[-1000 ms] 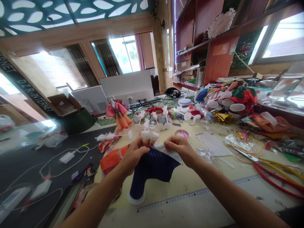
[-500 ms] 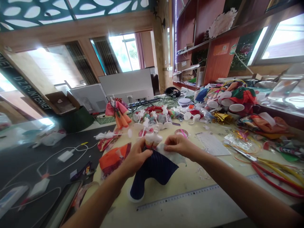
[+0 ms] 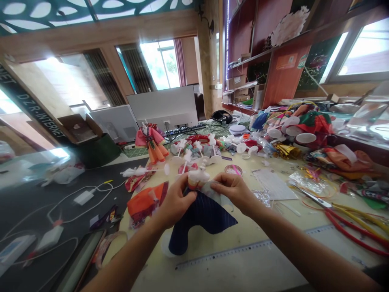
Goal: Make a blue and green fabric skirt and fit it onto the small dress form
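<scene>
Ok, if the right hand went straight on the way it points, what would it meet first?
Most likely the white doll torso in the left hand, just beyond the right hand; depth is unclear.

A: Arms?
B: Both bare. Left forearm [image 3: 130,250] in from bottom left, right forearm [image 3: 299,241] from bottom right, converging mid-view.
A: Hands?
B: Left hand [image 3: 178,202] in a pinch, thumb [image 3: 190,198] on the near side. Right hand [image 3: 234,190] also pinching, fingers [image 3: 219,186] bent, back of hand up.
A: Touching?
B: No, near each other, gap between.
</scene>
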Available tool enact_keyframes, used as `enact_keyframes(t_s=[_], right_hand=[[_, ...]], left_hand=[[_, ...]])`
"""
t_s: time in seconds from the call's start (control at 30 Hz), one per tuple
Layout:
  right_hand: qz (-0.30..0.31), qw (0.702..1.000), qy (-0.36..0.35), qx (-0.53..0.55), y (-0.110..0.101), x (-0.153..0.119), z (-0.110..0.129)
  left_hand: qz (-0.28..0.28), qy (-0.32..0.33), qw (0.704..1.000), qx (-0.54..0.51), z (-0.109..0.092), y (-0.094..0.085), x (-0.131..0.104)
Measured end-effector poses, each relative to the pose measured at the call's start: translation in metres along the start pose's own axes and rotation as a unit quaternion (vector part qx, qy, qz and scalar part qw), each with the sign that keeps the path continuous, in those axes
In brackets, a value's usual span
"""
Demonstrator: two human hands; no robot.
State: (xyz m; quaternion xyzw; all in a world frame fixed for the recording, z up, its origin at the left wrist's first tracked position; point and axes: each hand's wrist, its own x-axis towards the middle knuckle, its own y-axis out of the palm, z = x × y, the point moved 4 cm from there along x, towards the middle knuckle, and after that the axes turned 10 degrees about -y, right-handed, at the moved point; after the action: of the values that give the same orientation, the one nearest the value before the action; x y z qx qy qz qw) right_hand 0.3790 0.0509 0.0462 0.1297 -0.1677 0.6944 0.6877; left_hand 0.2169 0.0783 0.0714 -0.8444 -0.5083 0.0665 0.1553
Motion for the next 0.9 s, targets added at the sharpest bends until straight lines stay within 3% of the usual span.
enact_keyframes(t_s=[0.13,0.3,0.63,0.9], right_hand=[[-0.060,0.974,-0.144,-0.164,-0.001,-0.009,0.017],[-0.097,0.931,-0.264,-0.230,0.008,-0.022,0.024],[-0.119,0.928,-0.275,-0.224,0.030,-0.034,0.017],[-0.125,0.911,-0.282,-0.275,0.031,-0.036,0.013]], left_hand=[[-0.015,-0.004,1.000,-0.014,0.000,0.002,0.000],[-0.013,-0.007,0.999,-0.031,0.000,0.004,0.001],[0.009,-0.011,0.999,-0.031,0.004,0.012,0.001],[0.029,-0.047,0.998,0.009,-0.001,0.014,-0.004]])
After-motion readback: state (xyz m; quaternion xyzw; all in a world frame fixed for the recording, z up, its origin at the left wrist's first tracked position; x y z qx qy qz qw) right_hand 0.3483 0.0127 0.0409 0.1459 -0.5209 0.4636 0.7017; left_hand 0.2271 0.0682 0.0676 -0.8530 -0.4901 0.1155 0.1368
